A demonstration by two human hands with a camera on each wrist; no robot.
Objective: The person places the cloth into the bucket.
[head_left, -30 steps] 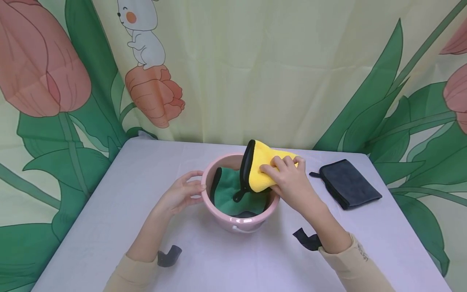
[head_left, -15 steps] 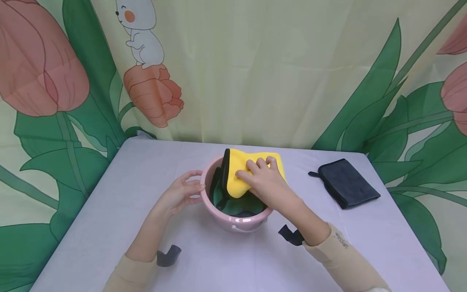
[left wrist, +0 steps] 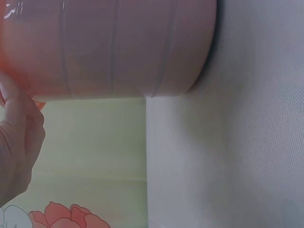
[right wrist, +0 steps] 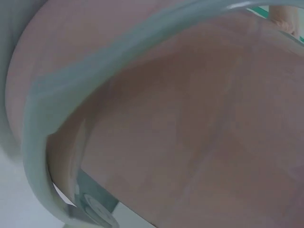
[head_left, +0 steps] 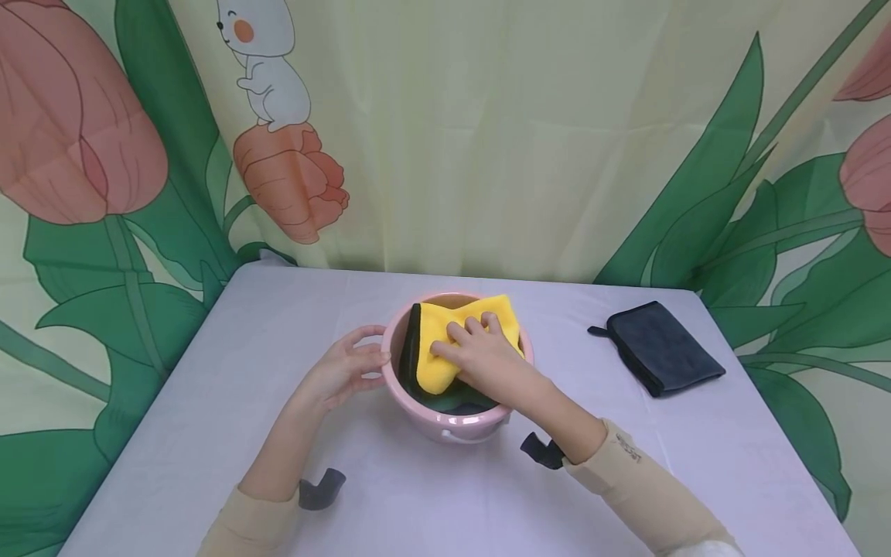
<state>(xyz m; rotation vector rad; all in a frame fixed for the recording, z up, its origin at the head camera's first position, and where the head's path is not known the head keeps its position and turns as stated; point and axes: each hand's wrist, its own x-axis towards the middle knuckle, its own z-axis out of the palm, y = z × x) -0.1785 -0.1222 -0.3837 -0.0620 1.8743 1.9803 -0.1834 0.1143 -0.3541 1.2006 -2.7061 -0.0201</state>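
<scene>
Right hand (head_left: 483, 360) grips folded yellow plush cloth (head_left: 437, 321) in round pink plastic bucket (head_left: 431, 425), left hand (head_left: 343, 371) holds bucket; we guess soft, grab mid-fold

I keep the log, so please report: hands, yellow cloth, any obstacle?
Left hand holds pink bucket at rim. Right hand grips yellow cloth in bucket mouth, over green cloth. No obstruction visible; dark cloth lies aside.

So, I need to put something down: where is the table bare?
Bare pale tablecloth lies left of the left hand, in front of the round pink bucket between two dark straps, and between the bucket and the folded dark grey cloth. The bucket's mouth is crowded: yellow cloth with black edging, and the right hand on it.
</scene>
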